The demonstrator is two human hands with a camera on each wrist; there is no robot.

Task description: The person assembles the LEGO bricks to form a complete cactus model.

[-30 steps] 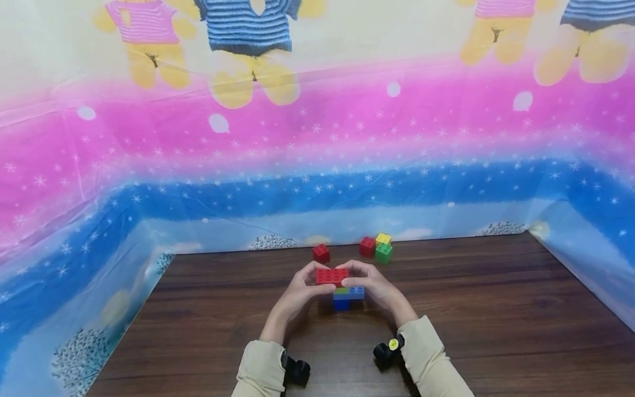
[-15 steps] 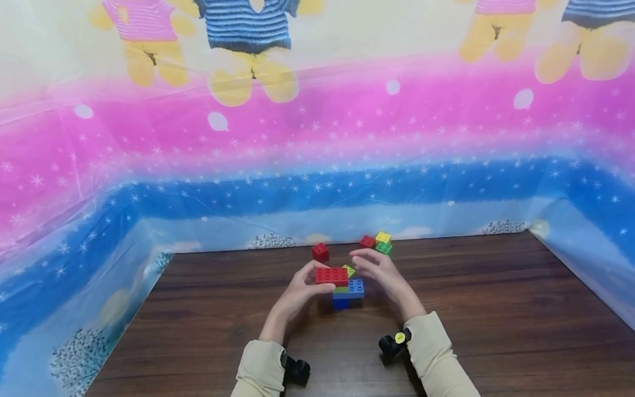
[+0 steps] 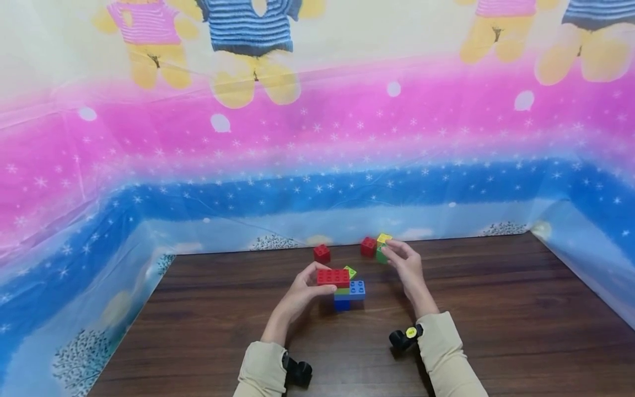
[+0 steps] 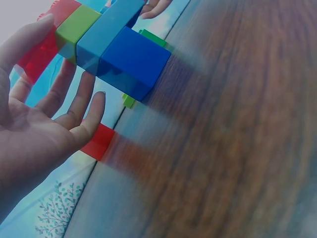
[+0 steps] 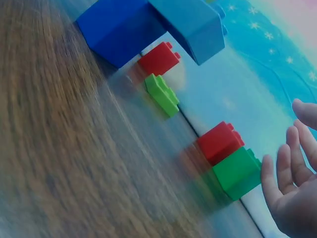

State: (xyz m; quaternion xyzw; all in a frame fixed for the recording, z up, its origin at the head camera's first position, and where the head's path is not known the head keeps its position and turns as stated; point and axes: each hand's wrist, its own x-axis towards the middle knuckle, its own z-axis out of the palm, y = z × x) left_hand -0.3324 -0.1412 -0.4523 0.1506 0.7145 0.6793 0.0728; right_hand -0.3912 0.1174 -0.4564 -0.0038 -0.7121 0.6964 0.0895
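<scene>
My left hand (image 3: 296, 296) pinches a long red building brick (image 3: 332, 277) between thumb and fingers. That brick tops a small stack: a lime green brick (image 4: 79, 29) beneath it, then a light blue brick (image 3: 358, 289), with a dark blue brick (image 4: 134, 60) at the bottom. To the right, my right hand (image 3: 410, 271) reaches beside a green brick (image 5: 237, 173) with thumb and fingers apart, holding nothing. A yellow brick (image 3: 384, 238) shows just behind the green one, and a red brick (image 3: 368, 247) adjoins them on the left.
Behind the stack lies a small lime green piece (image 5: 162, 95) on the brown wooden table (image 3: 208, 331). Another red brick (image 3: 322, 253) stands near the table's back edge. A printed cloth (image 3: 297, 193) hangs around the back and sides. Each wrist carries a black camera (image 3: 297, 372).
My right hand has let go of the red brick on the stack and moved right and back to the green and yellow bricks. My left hand keeps its hold, nearly still.
</scene>
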